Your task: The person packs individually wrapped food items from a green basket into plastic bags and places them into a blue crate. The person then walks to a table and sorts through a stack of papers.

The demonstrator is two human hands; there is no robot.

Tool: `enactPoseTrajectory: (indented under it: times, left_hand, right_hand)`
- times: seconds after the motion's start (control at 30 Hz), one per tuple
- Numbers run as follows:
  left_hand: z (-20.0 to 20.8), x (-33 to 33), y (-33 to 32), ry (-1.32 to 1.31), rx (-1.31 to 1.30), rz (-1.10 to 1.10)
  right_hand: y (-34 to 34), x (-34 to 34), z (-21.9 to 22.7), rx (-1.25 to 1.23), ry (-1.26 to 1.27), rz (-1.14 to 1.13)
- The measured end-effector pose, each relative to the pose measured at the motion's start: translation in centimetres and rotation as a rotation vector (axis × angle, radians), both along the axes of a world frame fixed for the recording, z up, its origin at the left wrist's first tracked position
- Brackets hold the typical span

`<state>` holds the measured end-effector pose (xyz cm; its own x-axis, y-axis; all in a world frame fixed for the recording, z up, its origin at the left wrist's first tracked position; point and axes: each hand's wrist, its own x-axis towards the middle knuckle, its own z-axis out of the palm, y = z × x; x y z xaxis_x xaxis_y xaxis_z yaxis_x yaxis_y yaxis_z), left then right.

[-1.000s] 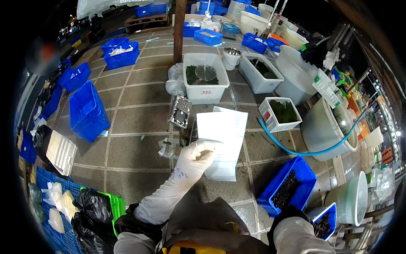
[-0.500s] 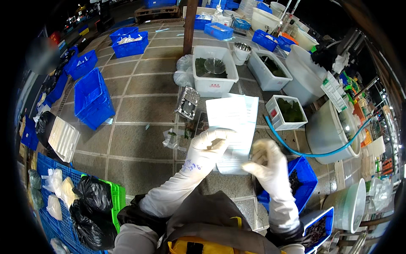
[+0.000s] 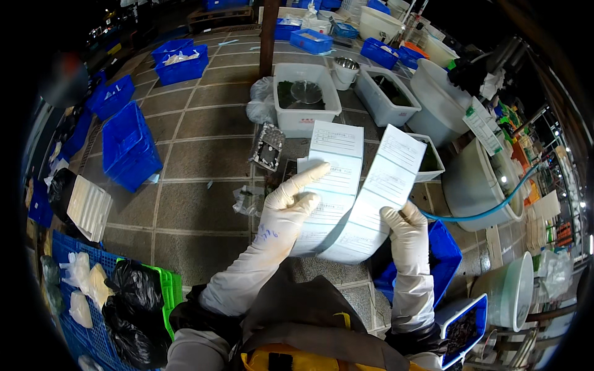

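Note:
Both my hands wear whitish gloves with long sleeves, and there is blue ink writing on the left wrist. Long printed paper forms (image 3: pixel 337 154) hang in front of me, divided into rows. My left hand (image 3: pixel 294 196) holds their left edge, its thumb and index finger lying over the front and the other fingers hidden behind. A separate long form (image 3: pixel 394 164) slants away to the right, curving at the bottom toward the left sheets. My right hand (image 3: pixel 405 224) pinches its right edge between thumb and fingers.
Ahead stand white tubs (image 3: pixel 307 120) with dark green contents and a steel-topped bucket (image 3: pixel 344 73). Blue crates (image 3: pixel 130 148) are on the left, with black bags (image 3: pixel 133 290) nearer. A blue hose (image 3: pixel 476 216) curves beside large round tubs (image 3: pixel 473 185) on the right.
My right hand has closed on one form and swung it out to the right, apart from the others. The left index finger has straightened over the sheets, whose printed faces now show.

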<state>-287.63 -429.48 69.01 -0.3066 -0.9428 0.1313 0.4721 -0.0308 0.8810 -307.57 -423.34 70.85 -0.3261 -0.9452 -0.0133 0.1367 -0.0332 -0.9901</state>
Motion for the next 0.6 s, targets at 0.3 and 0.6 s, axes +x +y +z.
enactPoseTrajectory:
  times: [0.3,0.6]
  left_hand:
    - [-0.4,0.0,-0.2,0.016,-0.019,0.026]
    - [0.8,-1.3,0.2,0.003,-0.131,0.036]
  right_hand:
    - [1.1,-1.0,2.3,-0.118,0.038,-0.039]
    - [-0.1,0.8,-0.4,0.06,0.085,0.202]
